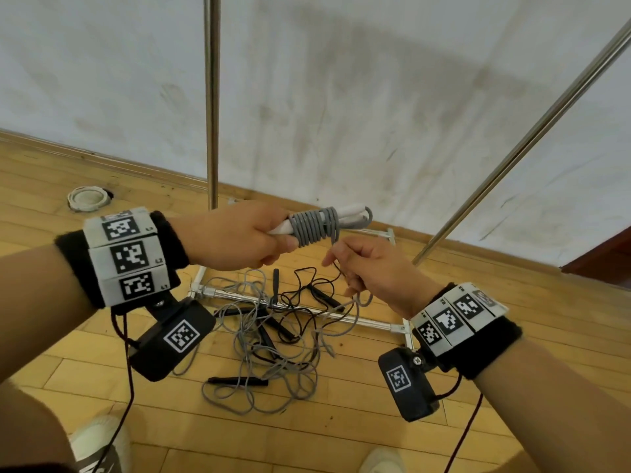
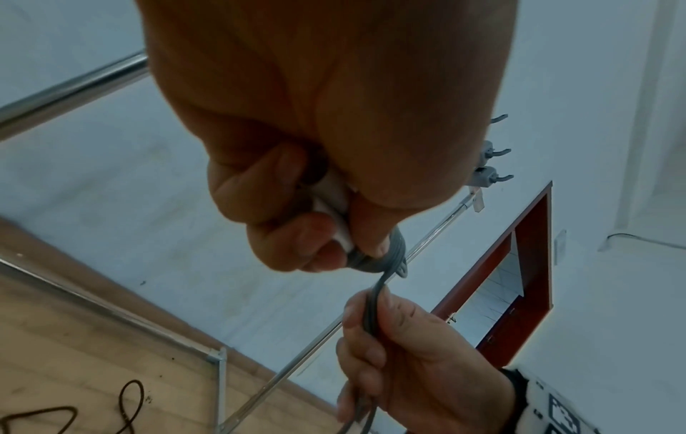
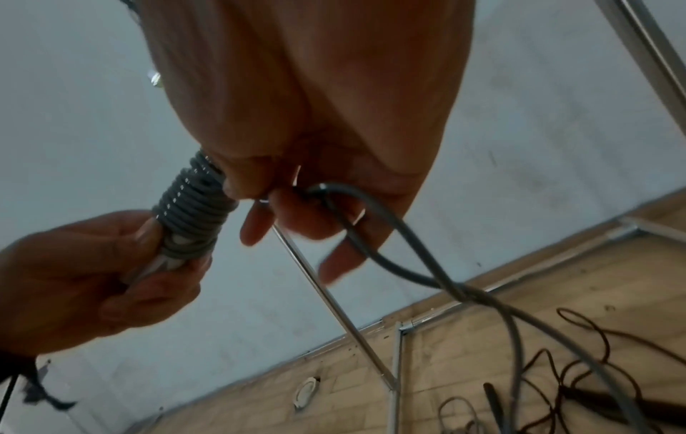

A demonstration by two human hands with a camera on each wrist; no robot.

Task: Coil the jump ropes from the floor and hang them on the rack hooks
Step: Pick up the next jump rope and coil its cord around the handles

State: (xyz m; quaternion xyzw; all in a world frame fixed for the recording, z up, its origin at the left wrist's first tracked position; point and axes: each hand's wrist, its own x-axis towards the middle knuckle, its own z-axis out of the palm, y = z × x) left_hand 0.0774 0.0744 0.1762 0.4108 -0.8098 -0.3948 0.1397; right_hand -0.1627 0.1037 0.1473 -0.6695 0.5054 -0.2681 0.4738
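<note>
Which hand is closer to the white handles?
Left. The left hand grips the white handles directly; the right hand sits just below them, holding the loose gray rope.

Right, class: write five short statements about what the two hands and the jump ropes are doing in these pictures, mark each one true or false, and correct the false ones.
1. The left hand grips the white handles of a grey rope. True.
2. The grey rope is wound in several turns round those handles. True.
3. The right hand is empty. False: it holds the loose end of the grey cord.
4. All the ropes are already hung on the rack hooks. False: a tangle of grey and black ropes lies on the wooden floor.
5. The tangle lies across the rack's base bar. True.
</note>
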